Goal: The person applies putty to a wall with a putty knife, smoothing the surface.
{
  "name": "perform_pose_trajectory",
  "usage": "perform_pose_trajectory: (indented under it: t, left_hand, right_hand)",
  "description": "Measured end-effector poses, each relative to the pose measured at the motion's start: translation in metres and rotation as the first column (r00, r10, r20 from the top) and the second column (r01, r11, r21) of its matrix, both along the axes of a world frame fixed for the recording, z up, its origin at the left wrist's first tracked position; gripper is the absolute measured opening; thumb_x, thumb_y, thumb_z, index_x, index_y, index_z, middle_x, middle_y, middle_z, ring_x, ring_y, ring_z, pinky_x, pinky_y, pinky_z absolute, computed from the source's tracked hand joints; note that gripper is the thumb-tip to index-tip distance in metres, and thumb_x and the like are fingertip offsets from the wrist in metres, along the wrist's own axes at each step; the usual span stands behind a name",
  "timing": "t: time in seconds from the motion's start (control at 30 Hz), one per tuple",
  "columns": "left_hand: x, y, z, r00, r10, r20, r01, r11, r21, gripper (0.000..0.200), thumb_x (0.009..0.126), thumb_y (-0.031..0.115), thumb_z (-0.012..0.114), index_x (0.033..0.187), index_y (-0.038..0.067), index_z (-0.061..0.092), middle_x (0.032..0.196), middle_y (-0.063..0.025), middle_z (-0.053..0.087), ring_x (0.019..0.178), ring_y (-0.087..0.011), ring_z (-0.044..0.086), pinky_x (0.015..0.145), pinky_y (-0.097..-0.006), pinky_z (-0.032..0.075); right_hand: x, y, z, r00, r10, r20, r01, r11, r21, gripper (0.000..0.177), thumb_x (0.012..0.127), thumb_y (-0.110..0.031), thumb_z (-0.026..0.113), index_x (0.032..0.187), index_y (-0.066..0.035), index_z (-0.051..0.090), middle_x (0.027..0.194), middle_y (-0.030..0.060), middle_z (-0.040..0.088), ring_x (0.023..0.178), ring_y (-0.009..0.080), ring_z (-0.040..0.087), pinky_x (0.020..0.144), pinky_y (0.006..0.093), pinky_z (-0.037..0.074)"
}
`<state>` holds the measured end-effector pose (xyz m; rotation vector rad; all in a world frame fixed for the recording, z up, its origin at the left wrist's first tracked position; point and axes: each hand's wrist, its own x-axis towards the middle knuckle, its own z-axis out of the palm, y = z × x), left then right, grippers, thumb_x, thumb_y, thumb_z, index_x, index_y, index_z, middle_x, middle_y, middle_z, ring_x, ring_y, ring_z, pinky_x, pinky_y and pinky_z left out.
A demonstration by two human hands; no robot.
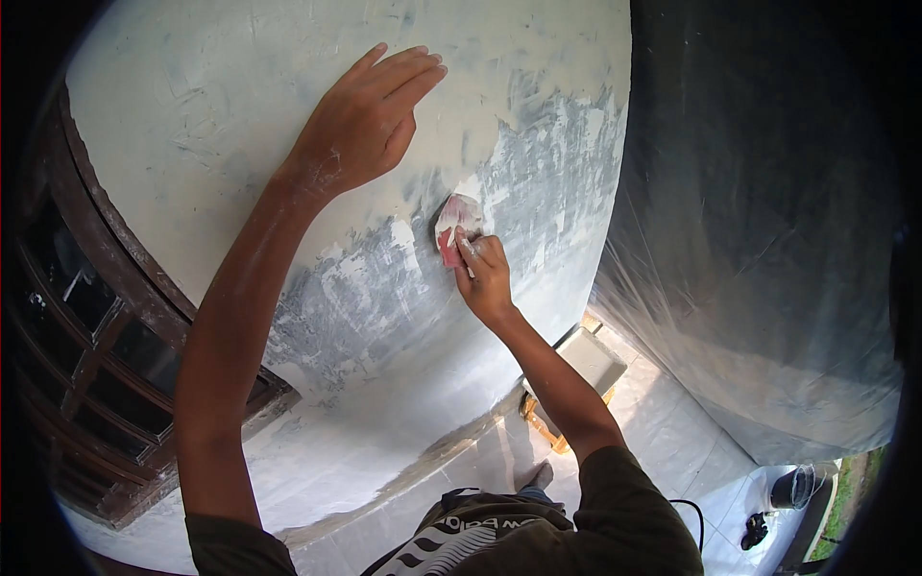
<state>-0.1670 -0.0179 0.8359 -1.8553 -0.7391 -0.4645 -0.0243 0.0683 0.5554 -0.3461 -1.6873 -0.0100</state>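
Note:
My right hand (488, 278) is closed round a red putty scraper (448, 246) smeared with white paste, its blade against the wall (384, 259). Above and to the left, my left hand (370, 120) is raised in front of the wall's upper part, fingers stretched out and holding nothing. Whether its palm touches the wall I cannot tell. Smooth pale coating covers the upper wall, while patchy white and grey streaks lie around and below the scraper.
A dark wooden window frame (125, 317) is on the left. Clear plastic sheeting (740, 288) hangs at the right. Below are a pale tray (592, 359) on a wooden stand, a tiled floor (663, 413) and a dark bucket (791, 488).

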Motion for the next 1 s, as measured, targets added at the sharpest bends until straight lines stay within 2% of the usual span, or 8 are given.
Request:
perform_pose_trajectory:
  t: [0.07,0.13,0.23,0.33,0.5,0.67,0.83,1.0]
  left_hand:
    - [0.001,0.002,0.001,1.0,-0.004,0.0,0.004,1.0,-0.013,0.044,0.084,-0.002,0.059,0.128,0.003,0.061,0.131,-0.0131,0.062,0.128,-0.0267,0.056,0.114,-0.0466,0.037]
    - [0.001,0.004,-0.001,1.0,-0.006,0.002,0.006,1.0,-0.02,0.044,0.085,-0.002,0.059,0.128,0.002,0.061,0.132,-0.013,0.062,0.128,-0.0267,0.055,0.114,-0.0461,0.037]
    - [-0.001,0.01,-0.004,1.0,-0.01,0.028,0.011,0.999,-0.048,0.049,0.085,-0.008,0.054,0.133,0.003,0.056,0.137,-0.0122,0.058,0.13,-0.0286,0.053,0.115,-0.0468,0.036]
    - [0.002,0.009,-0.002,0.999,-0.019,0.036,0.021,0.998,-0.052,0.049,0.086,-0.007,0.054,0.133,0.003,0.056,0.137,-0.0126,0.059,0.13,-0.0287,0.053,0.115,-0.0462,0.036]
    - [-0.002,0.006,0.003,1.0,-0.013,0.018,0.013,1.0,-0.021,0.048,0.086,-0.007,0.054,0.133,0.003,0.056,0.136,-0.0126,0.059,0.129,-0.0288,0.053,0.115,-0.0468,0.036]
    - [-0.006,0.002,0.003,1.0,-0.008,0.017,0.008,1.0,-0.007,0.048,0.086,-0.007,0.054,0.133,0.003,0.056,0.136,-0.0127,0.059,0.13,-0.0288,0.053,0.114,-0.0475,0.036]
    - [-0.007,-0.003,0.005,1.0,-0.008,0.004,0.008,1.0,0.013,0.043,0.085,-0.001,0.059,0.128,0.003,0.061,0.132,-0.0131,0.062,0.127,-0.0262,0.056,0.114,-0.0462,0.038]
    - [-0.01,-0.006,0.003,1.0,-0.017,0.026,0.018,1.0,-0.006,0.044,0.087,-0.002,0.056,0.131,0.004,0.058,0.134,-0.013,0.06,0.129,-0.0275,0.054,0.114,-0.0473,0.036]
  right_hand:
    - [0.004,-0.012,0.009,0.998,0.056,-0.009,-0.057,0.998,-0.026,0.062,0.065,0.009,0.07,0.126,0.002,0.063,0.093,0.0107,0.058,0.092,0.0317,0.055,0.084,0.0412,0.048]
    - [0.01,-0.01,0.034,0.989,0.082,-0.125,-0.067,0.99,0.121,0.06,0.065,0.01,0.069,0.124,0.002,0.064,0.091,0.0111,0.059,0.089,0.0315,0.055,0.08,0.0396,0.05]
    - [0.014,0.019,0.096,0.971,-0.04,-0.237,0.072,0.989,0.131,0.054,0.07,0.009,0.07,0.122,-0.001,0.066,0.097,0.0107,0.062,0.088,0.0301,0.055,0.078,0.0382,0.049]
    - [0.011,0.047,0.123,0.975,-0.112,-0.19,0.143,0.977,0.158,0.054,0.07,0.008,0.071,0.123,-0.001,0.065,0.099,0.011,0.063,0.09,0.0301,0.055,0.081,0.0394,0.049]
    - [-0.009,0.026,0.082,0.988,-0.147,-0.054,0.154,0.974,0.168,0.057,0.069,0.007,0.07,0.125,0.0,0.063,0.094,0.0103,0.059,0.093,0.0306,0.055,0.083,0.0406,0.046]
    - [-0.013,-0.037,0.016,0.999,0.027,0.035,-0.029,0.998,0.055,0.058,0.068,0.01,0.071,0.125,0.0,0.064,0.093,0.0097,0.059,0.087,0.0305,0.055,0.078,0.039,0.049]
    - [-0.008,-0.017,0.083,0.967,-0.024,-0.255,0.067,0.985,0.161,0.049,0.072,0.011,0.071,0.12,0.0,0.066,0.092,0.0089,0.064,0.08,0.0265,0.055,0.072,0.0351,0.049]
    - [-0.012,0.025,0.124,0.966,-0.15,-0.213,0.188,0.967,0.173,0.059,0.07,0.008,0.069,0.127,0.0,0.062,0.101,0.0121,0.063,0.092,0.0315,0.055,0.08,0.0401,0.049]
